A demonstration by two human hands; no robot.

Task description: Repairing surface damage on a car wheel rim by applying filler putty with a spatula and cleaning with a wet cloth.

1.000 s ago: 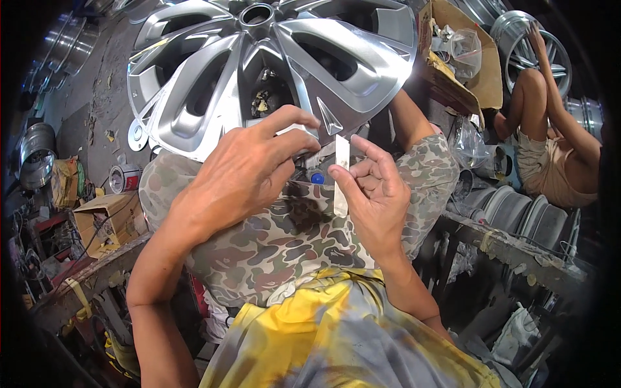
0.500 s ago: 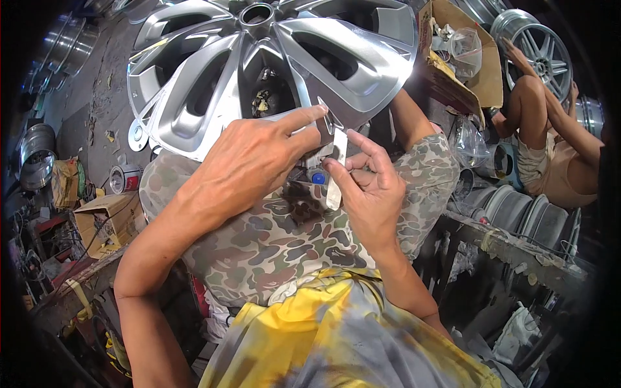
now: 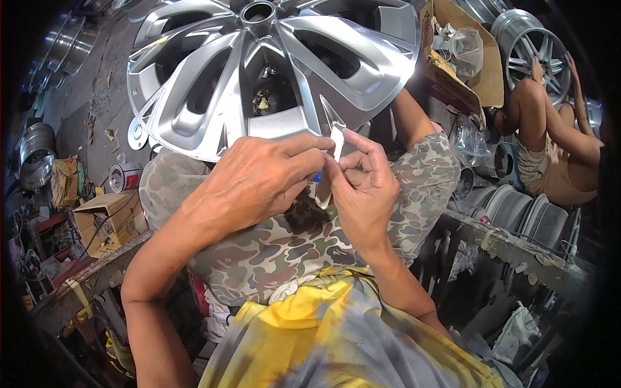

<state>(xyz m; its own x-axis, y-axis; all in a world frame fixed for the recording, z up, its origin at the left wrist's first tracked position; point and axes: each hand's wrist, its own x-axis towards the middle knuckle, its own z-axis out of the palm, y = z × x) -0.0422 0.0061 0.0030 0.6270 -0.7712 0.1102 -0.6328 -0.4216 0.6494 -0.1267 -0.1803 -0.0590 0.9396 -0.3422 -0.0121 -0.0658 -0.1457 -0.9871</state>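
Observation:
A thin white strip (image 3: pixel 337 143), like paper or tape, is pinched between the thumb and fingers of my right hand (image 3: pixel 369 187). Its lower end (image 3: pixel 323 193) hangs below the fingers. From the other side, my left hand (image 3: pixel 265 178) brings its closed fingertips against the strip; the thumb is mostly hidden. Just beyond both hands lies a large silver alloy wheel (image 3: pixel 284 123), its spokes and round centre hole facing up. A small blue thing (image 3: pixel 317 176) shows partly between the hands, its kind unclear.
An opened cardboard box (image 3: pixel 482 84) with plastic bags stands at the right of the wheel. Farther right, another person (image 3: pixel 550 142) handles a silver wheel (image 3: pixel 533 58). A smaller carton (image 3: pixel 113 220) and a can (image 3: pixel 125 177) sit at left. More rims (image 3: pixel 514 210) lie at right.
My left hand has drawn back toward me from the wheel's edge, its fingers closing onto the strip. The strip has tilted. The other person's hands have shifted on their wheel.

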